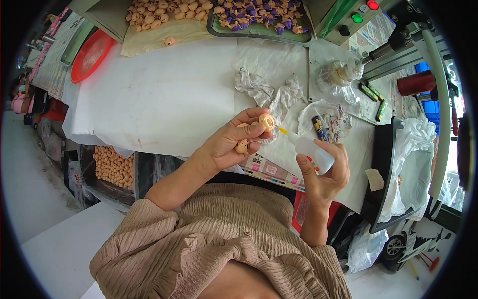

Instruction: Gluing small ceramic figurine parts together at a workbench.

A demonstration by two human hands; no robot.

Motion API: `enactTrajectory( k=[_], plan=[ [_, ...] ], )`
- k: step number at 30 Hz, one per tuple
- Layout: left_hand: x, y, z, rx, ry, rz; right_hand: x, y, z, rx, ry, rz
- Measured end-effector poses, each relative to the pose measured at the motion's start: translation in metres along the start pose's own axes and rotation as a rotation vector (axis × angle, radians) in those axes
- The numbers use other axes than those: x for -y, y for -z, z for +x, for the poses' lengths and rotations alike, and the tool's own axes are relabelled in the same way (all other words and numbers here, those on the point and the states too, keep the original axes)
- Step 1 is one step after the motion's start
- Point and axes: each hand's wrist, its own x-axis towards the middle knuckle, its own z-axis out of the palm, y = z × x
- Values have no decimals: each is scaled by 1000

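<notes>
My left hand (230, 142) is closed on small peach-coloured doll heads. One doll head (267, 119) is pinched at the fingertips, its open underside partly toward me. A second doll head (242, 146) sits lower, held against the curled fingers. In my right hand (326, 182) is a white squeeze bottle (314, 152), tilted so that its thin yellow nozzle (283, 130) points at the upper doll head. A short gap seems to lie between the nozzle tip and that head; whether any liquid is coming out is too small to tell.
A dark green tray (259, 39) of purple-and-peach figures stands at the back, beside piled doll heads (149, 20). Crumpled cloths (264, 87) lie on the white-covered table. A machine with coloured buttons (357, 19) and a plastic-lined black bin (373, 209) flank the right; a red basin (74, 72) the left.
</notes>
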Motion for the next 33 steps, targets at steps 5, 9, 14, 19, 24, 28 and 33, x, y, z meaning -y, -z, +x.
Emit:
enactTrajectory(
  k=[5,9,14,19,24,28,33],
  plan=[
    [0,-1,0,-15,7,-6,2,3,-1,9,7,-2],
    [1,1,2,0,1,-1,1,2,-2,0,9,1],
    [2,1,3,-7,-7,20,1,1,-1,-33,34,11],
    [1,1,3,-2,-2,36,2,-1,-2,3,-1,33],
    [1,-1,3,-8,9,28,2,-1,-1,18,-13,42],
    [0,-1,2,-13,12,24,2,0,-2,27,-15,31],
    [0,-1,2,-17,12,9,2,3,-2,21,-25,16]
  ],
)
